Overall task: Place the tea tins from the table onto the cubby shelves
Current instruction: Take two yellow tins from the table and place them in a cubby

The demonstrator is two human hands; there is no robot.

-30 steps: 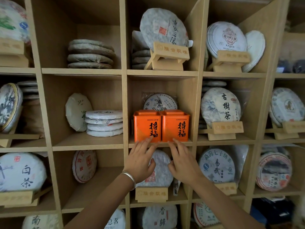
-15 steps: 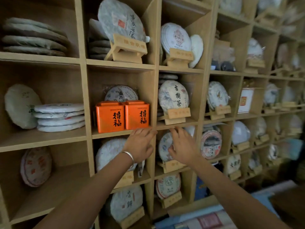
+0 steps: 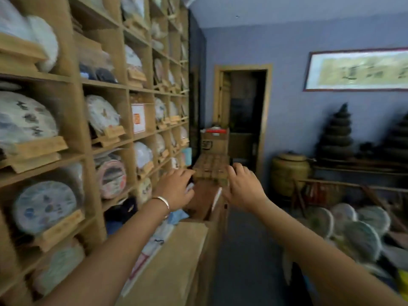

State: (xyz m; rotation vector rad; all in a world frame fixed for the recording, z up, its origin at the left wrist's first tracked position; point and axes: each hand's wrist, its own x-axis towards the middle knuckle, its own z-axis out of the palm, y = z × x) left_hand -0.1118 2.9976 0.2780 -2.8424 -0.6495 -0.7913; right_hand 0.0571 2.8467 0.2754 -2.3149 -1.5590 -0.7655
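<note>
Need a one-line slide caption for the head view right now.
Both hands, left and right, raised empty beside the cubby shelves of tea cakes, facing a doorway.

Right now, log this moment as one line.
left hand: empty, open | right hand: empty, open | cubby shelves: at left | tea tins: not in view

Wooden cubby shelves (image 3: 103, 85) at left.

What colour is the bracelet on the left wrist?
Silver, a plain thin bracelet; the head view shows it, somewhat blurred.
</note>
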